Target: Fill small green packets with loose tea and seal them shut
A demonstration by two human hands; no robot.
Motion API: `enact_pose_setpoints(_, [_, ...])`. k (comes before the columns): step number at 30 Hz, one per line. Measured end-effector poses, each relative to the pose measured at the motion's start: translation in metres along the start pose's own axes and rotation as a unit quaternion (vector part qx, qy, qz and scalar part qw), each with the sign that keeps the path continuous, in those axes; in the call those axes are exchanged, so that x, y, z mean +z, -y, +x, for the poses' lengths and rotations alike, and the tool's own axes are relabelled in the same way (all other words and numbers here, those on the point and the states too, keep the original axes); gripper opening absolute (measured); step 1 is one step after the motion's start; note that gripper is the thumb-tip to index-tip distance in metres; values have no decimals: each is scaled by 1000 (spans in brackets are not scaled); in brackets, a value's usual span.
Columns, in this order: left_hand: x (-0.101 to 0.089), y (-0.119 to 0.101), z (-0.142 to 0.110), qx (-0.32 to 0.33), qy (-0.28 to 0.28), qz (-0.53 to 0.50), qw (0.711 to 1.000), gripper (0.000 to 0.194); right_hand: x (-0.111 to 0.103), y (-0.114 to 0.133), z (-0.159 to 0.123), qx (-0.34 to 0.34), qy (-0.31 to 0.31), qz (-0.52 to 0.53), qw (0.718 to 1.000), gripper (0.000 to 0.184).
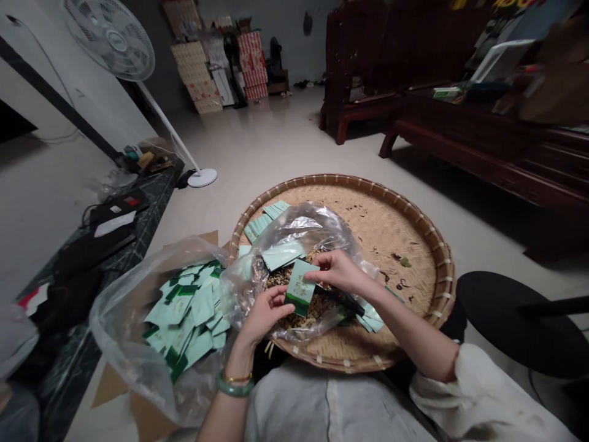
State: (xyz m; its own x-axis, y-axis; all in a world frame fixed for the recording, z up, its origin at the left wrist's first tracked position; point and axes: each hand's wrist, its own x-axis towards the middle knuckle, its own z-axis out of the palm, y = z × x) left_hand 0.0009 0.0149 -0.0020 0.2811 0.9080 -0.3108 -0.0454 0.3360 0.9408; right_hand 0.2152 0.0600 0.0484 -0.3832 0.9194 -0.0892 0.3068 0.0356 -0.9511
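Here, both hands on one pale green packet, held over an open bag of loose dried bits.
Left hand (267,312) pinches the lower-left edge of the packet (300,287), near its dark green band; right hand (337,270) grips the upper-right edge, thumb on the face. Directly beneath the hands, dried bits (276,282) in a clear plastic bag (315,216), itself on a round woven tray (391,236). Under the right hand, a dark-handled tool (344,299) reaching into the bag. Just beyond the hands, a flat green packet (281,254); farther off, a row of packets (262,224) along the tray's rim. Left of the left hand, a large plastic sack (113,322) with many jumbled packets (197,307).
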Motion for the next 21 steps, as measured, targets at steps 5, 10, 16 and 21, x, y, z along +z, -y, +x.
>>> enact_pose_setpoints(5, [8, -6, 3, 5, 23, 48, 999, 49, 10, -4, 4, -94, -61, -32, 993, 38])
enact_pose_setpoints(10, [5, -11, 4, -13, 35, 95, 995, 38, 11, -6, 3, -96, -82, -70, 990, 43])
enact_pose_setpoints(16, [5, -1, 2, -27, -9, 41, 999, 37, 21, -8, -1, -35, -111, 112, 987, 38])
enact_pose_setpoints(21, [9, 4, -1, -31, -9, 27, 999, 40, 37, -19, -2, 26, -49, 170, 984, 31])
